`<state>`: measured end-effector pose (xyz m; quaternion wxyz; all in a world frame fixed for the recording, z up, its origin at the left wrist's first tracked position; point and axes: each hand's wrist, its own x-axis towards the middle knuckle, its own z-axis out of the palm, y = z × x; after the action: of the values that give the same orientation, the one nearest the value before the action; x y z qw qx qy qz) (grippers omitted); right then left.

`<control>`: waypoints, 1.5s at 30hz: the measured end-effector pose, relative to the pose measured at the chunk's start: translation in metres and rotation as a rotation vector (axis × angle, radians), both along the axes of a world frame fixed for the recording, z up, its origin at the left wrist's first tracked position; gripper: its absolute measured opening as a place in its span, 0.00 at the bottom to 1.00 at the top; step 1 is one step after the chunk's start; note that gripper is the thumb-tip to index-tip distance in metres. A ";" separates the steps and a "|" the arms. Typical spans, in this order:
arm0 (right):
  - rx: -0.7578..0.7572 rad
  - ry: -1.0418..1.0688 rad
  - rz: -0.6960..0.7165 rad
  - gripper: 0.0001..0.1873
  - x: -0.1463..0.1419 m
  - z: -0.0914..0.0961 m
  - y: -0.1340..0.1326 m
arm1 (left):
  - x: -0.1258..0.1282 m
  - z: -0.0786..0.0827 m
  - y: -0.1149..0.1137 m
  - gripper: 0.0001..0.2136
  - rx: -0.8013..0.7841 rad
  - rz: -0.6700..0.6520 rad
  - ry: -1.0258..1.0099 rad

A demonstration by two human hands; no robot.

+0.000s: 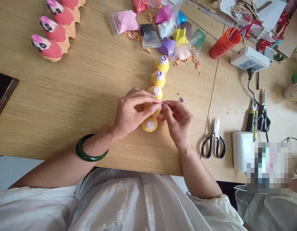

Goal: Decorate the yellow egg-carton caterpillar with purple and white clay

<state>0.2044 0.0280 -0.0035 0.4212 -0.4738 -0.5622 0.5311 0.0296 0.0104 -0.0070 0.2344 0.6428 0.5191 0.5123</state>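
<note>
My left hand [130,112] and my right hand [179,121] meet fingertip to fingertip, pinching a small bit of purple clay [161,103] between them. Beneath the fingers lies a row of yellow egg-carton cups [158,80] with whitish tops, partly covered by my hands. The two farthest cups carry purple rings on top; the third and the nearest cup [149,124] show plain pale tops. A loose purple scrap [182,100] rests on the table to the right of the row.
Bags of coloured clay [167,46] and orange crumbs lie at the back. Pink-and-red painted cups [52,48] stand far left, above a phone [4,93]. To the right are scissors [214,139], a red cup of sticks [224,43], a power strip [249,59] and a white box [241,150]. Another person sits at right.
</note>
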 end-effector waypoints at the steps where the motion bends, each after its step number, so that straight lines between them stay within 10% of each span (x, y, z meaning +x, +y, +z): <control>1: -0.024 0.017 0.011 0.18 0.000 0.001 0.000 | 0.000 0.000 0.000 0.04 0.006 0.008 0.001; 12: -0.264 0.222 0.082 0.17 -0.004 0.010 0.000 | -0.002 0.000 0.000 0.07 0.104 0.064 0.127; 45: -0.249 0.138 0.100 0.25 -0.003 0.010 0.000 | 0.000 0.000 -0.001 0.09 -0.020 0.017 0.025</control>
<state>0.2014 0.0282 0.0062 0.3697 -0.4562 -0.4845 0.6484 0.0298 0.0092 -0.0067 0.2300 0.6421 0.5326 0.5011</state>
